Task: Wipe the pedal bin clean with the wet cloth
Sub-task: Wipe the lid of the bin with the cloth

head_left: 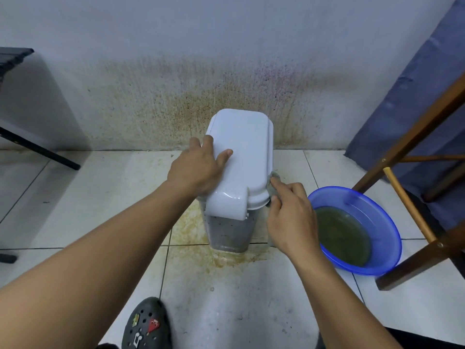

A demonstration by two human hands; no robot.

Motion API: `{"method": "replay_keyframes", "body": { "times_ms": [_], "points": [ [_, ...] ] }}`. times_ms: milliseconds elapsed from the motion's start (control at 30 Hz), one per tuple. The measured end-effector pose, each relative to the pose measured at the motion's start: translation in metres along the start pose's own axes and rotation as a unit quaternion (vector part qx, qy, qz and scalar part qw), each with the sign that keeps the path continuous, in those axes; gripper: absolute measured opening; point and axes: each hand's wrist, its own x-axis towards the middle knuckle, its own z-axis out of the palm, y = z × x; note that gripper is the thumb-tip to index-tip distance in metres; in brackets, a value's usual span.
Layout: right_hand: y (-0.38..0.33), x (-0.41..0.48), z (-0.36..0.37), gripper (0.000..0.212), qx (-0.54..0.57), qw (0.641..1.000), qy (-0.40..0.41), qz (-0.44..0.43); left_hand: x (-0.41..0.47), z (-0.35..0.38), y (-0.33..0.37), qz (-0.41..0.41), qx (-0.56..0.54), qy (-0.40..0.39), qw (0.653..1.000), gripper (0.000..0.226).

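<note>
View from above, looking down at a tiled floor where it meets a white wall. A small pedal bin (229, 233) stands at the centre of the view, against the foot of the wall. Its white lid (246, 147) is closed, and the grey body below is speckled with dark spots.

The two hands are apart, one on each side of the lid. The left hand (196, 170) comes in from 8 o'clock and holds the lid's left edge, with the thumb lying flat on top and the fingers wrapped over the side. The right hand (292, 217) comes in from 5 o'clock. Its fingers are curled and pinch a small grey cloth (275, 176), pressing it against the lid's right rim near the front corner. Only a little of the cloth shows past the fingertips.

At 3 o'clock from the bin, just beside the right hand, a blue plastic basin (372, 205) sits on the floor, holding murky greenish water (342, 238). Past it, at 2 to 4 o'clock, are the brown wooden legs of a piece of furniture (407, 137), with blue fabric (415, 84) behind them.

The wall (176, 104) behind the bin, at 12 o'clock, is covered in brownish splatter stains. The floor tiles (196, 230) around the bin's base carry yellow-brown stains. At 9 to 10 o'clock, well apart from the bin, stands dark furniture (15, 59) with a slanted black leg. At 6 o'clock, along the bottom edge, a black clog (147, 323) decorated with small charms rests on the tiles.
</note>
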Motion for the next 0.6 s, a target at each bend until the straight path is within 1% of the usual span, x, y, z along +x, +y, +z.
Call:
{"method": "replay_keyframes", "body": {
  "times_ms": [100, 267, 400, 433, 467, 500, 533, 567, 600],
  "points": [
    [-0.009, -0.010, 0.002, 0.043, -0.026, 1.000, -0.002, -0.001, -0.002, 0.009, -0.002, 0.001, -0.023, 0.016, 1.000, 0.060],
    [-0.026, -0.037, 0.005, 0.038, -0.050, 0.999, 0.018, -0.002, 0.003, 0.012, -0.007, -0.018, -0.015, -0.021, 0.999, 0.065],
    [-0.040, -0.050, 0.012, 0.041, -0.048, 0.998, 0.000, -0.045, 0.007, 0.013, -0.011, -0.004, 0.005, -0.048, 0.999, 0.073],
    [-0.039, -0.046, 0.010, 0.041, -0.030, 0.998, -0.009, -0.046, 0.009, 0.013, -0.012, -0.001, 0.016, -0.054, 0.998, 0.078],
    [-0.033, -0.039, 0.006, 0.040, 0.013, 0.999, -0.028, -0.037, 0.012, 0.013, -0.015, 0.001, 0.026, -0.059, 0.998, 0.083],
    [-0.027, -0.029, -0.002, 0.037, 0.094, 0.994, -0.060, -0.006, 0.014, 0.011, -0.017, 0.001, 0.032, -0.062, 0.998, 0.087],
    [-0.021, -0.019, -0.013, 0.036, 0.215, 0.969, -0.112, 0.043, 0.015, 0.010, -0.019, 0.000, 0.032, -0.063, 0.998, 0.089],
    [-0.017, -0.012, -0.023, 0.036, 0.321, 0.930, -0.157, 0.092, 0.015, 0.009, -0.020, -0.001, 0.031, -0.065, 0.997, 0.089],
    [-0.013, -0.008, -0.030, 0.038, 0.376, 0.906, -0.158, 0.114, 0.015, 0.009, -0.020, -0.002, 0.032, -0.066, 0.997, 0.086]
  ]
}}
